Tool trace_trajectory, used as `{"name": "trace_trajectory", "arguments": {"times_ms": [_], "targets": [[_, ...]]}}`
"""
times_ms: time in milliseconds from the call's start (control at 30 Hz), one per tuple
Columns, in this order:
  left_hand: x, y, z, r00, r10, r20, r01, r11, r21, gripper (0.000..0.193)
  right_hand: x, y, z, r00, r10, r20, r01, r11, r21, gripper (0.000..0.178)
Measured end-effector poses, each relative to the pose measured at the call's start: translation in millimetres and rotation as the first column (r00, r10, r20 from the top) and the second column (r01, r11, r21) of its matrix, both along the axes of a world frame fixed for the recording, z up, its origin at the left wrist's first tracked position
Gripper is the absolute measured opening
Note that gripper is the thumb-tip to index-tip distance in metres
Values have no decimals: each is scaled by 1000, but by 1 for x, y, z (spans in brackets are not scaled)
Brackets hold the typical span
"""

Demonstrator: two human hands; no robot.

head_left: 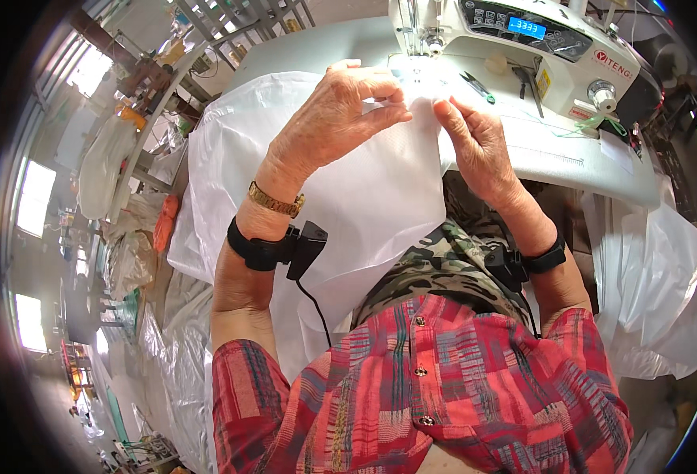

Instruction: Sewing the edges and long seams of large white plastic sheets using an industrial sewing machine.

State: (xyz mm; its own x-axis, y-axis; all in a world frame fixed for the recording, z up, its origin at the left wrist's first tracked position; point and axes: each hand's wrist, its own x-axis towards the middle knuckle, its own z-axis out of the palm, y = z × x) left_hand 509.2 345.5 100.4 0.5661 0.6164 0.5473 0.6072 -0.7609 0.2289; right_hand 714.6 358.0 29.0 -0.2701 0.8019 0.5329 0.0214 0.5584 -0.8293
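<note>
A large white sheet of thin woven-looking material (372, 189) lies over the front of the sewing table and hangs down across my lap. My left hand (337, 114) is over its upper part, fingers curled and thumb drawn in toward the index finger, close to the needle area. Opposite it, my right hand (479, 146) pinches the sheet's right edge between thumb and fingers. Just beyond both hands stands a white sewing machine (514, 35) with a lit blue display. Bright glare under its head washes out the needle and presser foot, and the left fingertips' exact hold is hard to see.
Small thread snips with green on them (479, 87) and a dark-handled tool (529, 85) lie on the table (546, 150) right of the needle. White sheeting (649, 284) hangs at the right. Plastic-wrapped material (178, 371) and racks stand to the left.
</note>
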Motion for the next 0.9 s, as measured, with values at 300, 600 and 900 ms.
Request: {"name": "trace_trajectory", "arguments": {"times_ms": [300,600,900], "targets": [[6,-2,-5,998,31,-45,-31,999,16,22,-4,-9,9,929,-238,284,186,963,197,35],[4,-3,-4,992,49,117,-26,981,-190,23,-9,-16,6,960,-210,185,178,968,176,23],[12,-4,6,999,49,9,-46,979,-200,25,-17,-18,-1,953,-303,-2,289,908,305,24]]}}
